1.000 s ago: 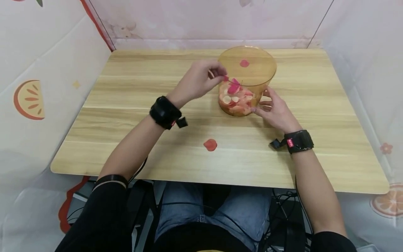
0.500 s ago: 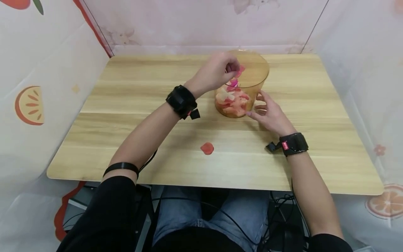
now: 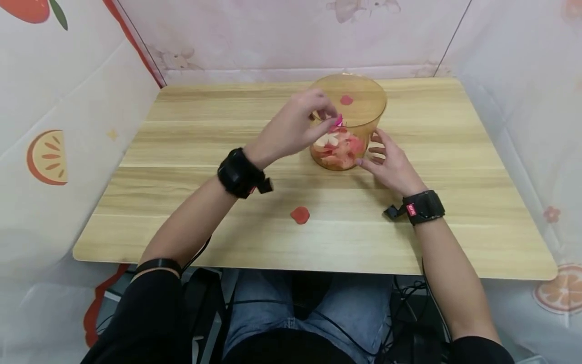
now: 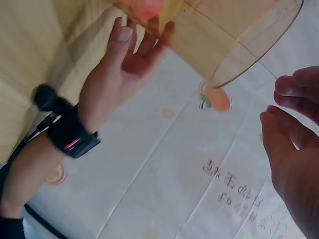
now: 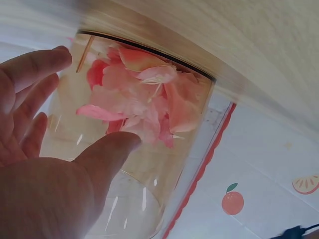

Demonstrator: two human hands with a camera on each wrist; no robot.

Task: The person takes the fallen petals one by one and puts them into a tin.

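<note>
One pink petal (image 3: 338,120) shows half-hidden behind left hand (image 3: 295,126) fingertips.

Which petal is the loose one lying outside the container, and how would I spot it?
Start at the light wooden table and find the clear amber plastic tub of pink petals near its far edge. Come straight toward the near edge: the single flat red petal lies alone on bare wood between the forearms.

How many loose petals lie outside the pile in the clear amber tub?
3: a red petal on the wooden table, a red petal on the clear amber tub wall, a pink petal pinched by the left hand. Others may be hidden.
</note>
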